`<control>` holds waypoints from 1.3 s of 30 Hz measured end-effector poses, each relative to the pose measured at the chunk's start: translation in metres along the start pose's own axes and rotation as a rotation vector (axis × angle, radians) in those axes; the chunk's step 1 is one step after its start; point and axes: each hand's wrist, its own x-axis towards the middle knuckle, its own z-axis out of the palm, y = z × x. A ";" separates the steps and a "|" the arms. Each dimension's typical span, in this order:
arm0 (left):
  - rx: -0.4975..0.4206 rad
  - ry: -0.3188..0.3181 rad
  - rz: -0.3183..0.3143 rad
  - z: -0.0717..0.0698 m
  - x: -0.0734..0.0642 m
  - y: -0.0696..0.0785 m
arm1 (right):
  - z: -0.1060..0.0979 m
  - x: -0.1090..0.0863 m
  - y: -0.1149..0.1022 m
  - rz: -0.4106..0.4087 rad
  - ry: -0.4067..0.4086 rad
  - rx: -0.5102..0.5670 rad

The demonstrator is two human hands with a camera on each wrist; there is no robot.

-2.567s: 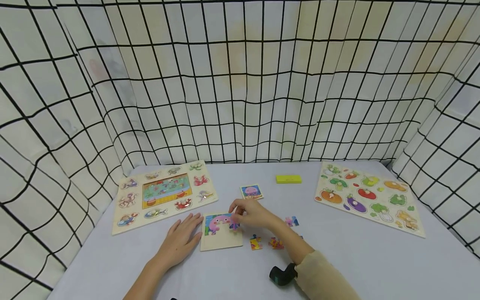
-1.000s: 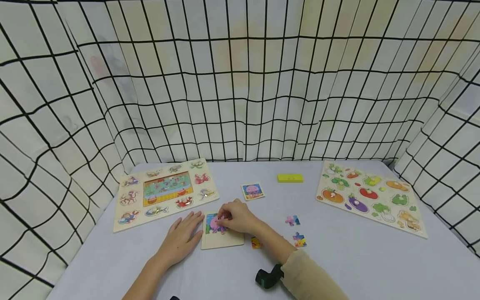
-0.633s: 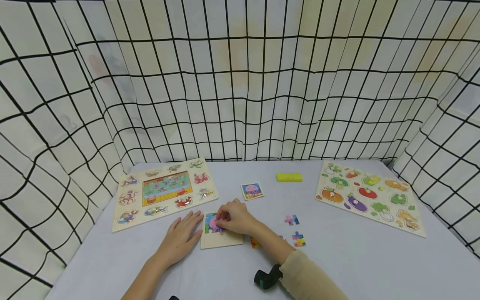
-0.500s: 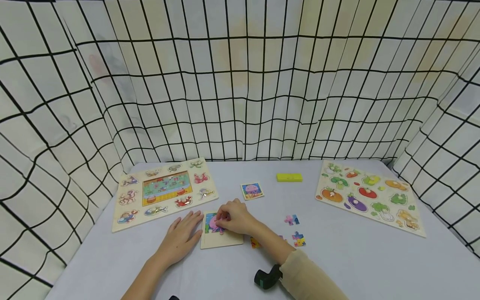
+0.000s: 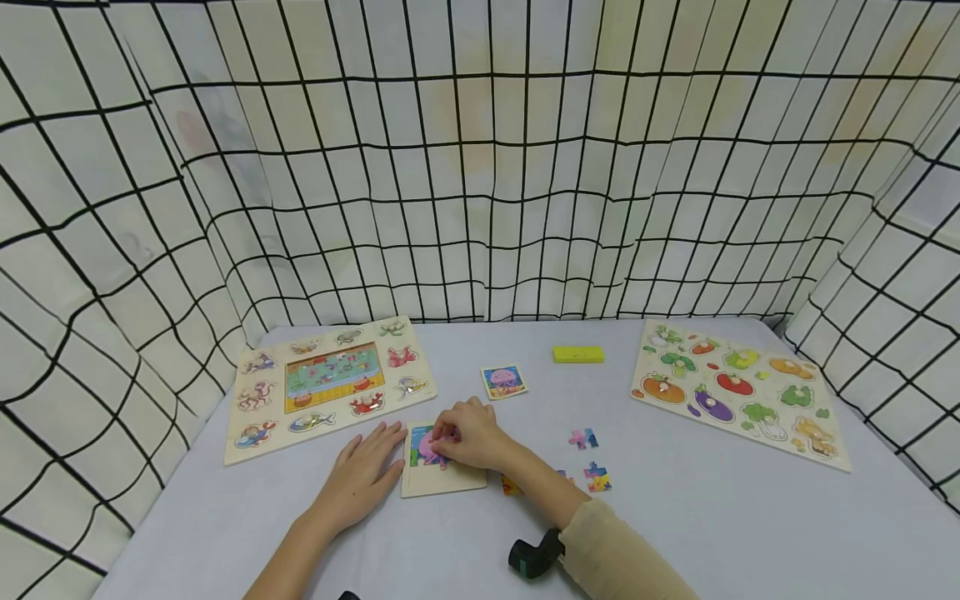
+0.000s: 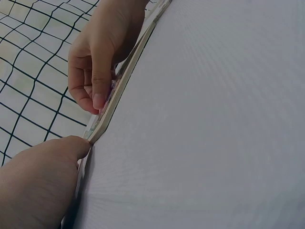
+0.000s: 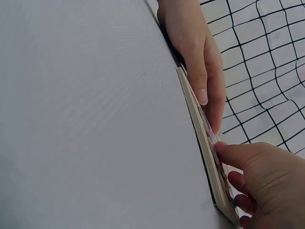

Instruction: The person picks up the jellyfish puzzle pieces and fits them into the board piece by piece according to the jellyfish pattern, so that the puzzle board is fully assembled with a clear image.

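Note:
A small wooden jigsaw board [image 5: 446, 483] lies on the table, its upper part filled with a pink octopus picture and its lower part bare wood. My left hand [image 5: 360, 482] rests flat with straight fingers, thumb against the board's left edge. My right hand [image 5: 472, 437] bends over the picture, thumb and index finger pinching a puzzle piece at the octopus's lower part; the fingers hide most of it. In the left wrist view the right fingertips [image 6: 98, 101] touch the picture. Loose puzzle pieces [image 5: 597, 477] lie to the right, some partly behind the right forearm.
Behind the board is a small octopus picture tile [image 5: 504, 382], with a yellow block [image 5: 578, 355] farther back. A sea-animal puzzle board [image 5: 330, 387] lies left, a vegetable puzzle board [image 5: 738, 392] right. Black netting over white cloth encloses the table. A black device [image 5: 534, 557] sits at the right wrist.
My right hand has moved left and slightly down across the board, bringing a piece from the picture's right side to its lower middle. It then holds nearly still. The left hand stays put.

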 end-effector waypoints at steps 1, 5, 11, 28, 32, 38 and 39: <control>-0.002 -0.001 -0.001 0.000 0.000 0.000 | 0.000 0.000 0.000 0.000 0.001 -0.003; -0.005 -0.004 -0.004 0.000 0.001 0.000 | 0.001 0.001 0.002 0.004 0.006 -0.015; -0.003 -0.001 0.000 0.001 0.001 0.000 | 0.001 0.001 0.002 -0.002 0.015 -0.031; -0.003 -0.003 -0.005 0.000 0.001 0.002 | -0.031 -0.004 0.002 -0.020 -0.027 -0.011; -0.003 -0.006 -0.008 0.000 0.000 0.001 | -0.041 -0.009 0.010 -0.018 -0.023 -0.005; -0.005 -0.009 -0.010 0.000 0.000 0.000 | -0.054 -0.017 0.025 -0.010 0.014 0.008; -0.005 -0.010 -0.010 0.000 0.000 0.001 | -0.057 -0.019 0.026 -0.003 0.016 0.010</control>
